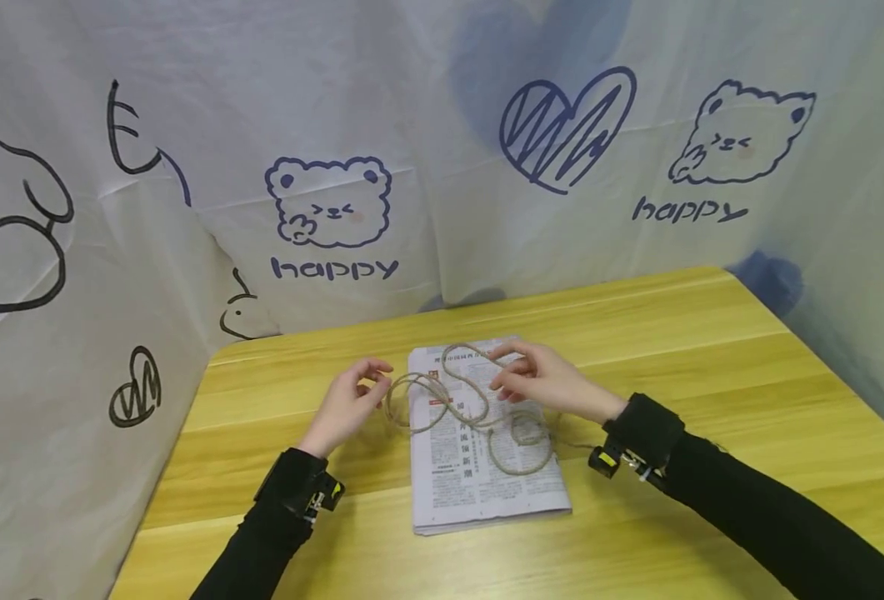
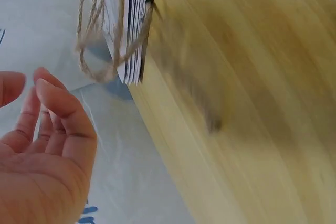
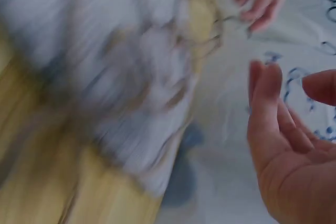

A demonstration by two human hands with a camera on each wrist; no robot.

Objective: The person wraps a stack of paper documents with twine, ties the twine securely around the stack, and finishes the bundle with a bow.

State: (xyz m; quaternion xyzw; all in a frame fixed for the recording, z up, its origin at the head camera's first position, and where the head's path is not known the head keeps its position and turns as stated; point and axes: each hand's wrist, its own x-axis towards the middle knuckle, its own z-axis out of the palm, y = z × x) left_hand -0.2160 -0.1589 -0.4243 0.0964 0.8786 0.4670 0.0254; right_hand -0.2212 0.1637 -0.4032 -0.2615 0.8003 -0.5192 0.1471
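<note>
A stack of folded newspapers [image 1: 449, 492] lies on the table, with a thin brown twine [image 1: 520, 472] in loose loops across its top. My left hand [image 1: 347, 404] is at the stack's left edge, beside a twine loop. In the left wrist view its fingers [image 2: 79, 129] are bent and the thumb stands apart, with nothing between them. Nearby a blurred twine end [image 2: 210, 121] hangs over the wood. Above the stack's right side is my right hand [image 1: 542, 379], close to another loop. The right wrist view shows its thumb [image 3: 320, 86] apart from relaxed fingers [image 3: 265, 98], holding nothing.
The yellow wood-grain table [image 1: 666, 358] extends on both sides of the stack. White cloth [image 1: 442, 125] with drawn bears, hearts and lettering hangs behind and at both sides. Black bands with small cameras sit on both wrists.
</note>
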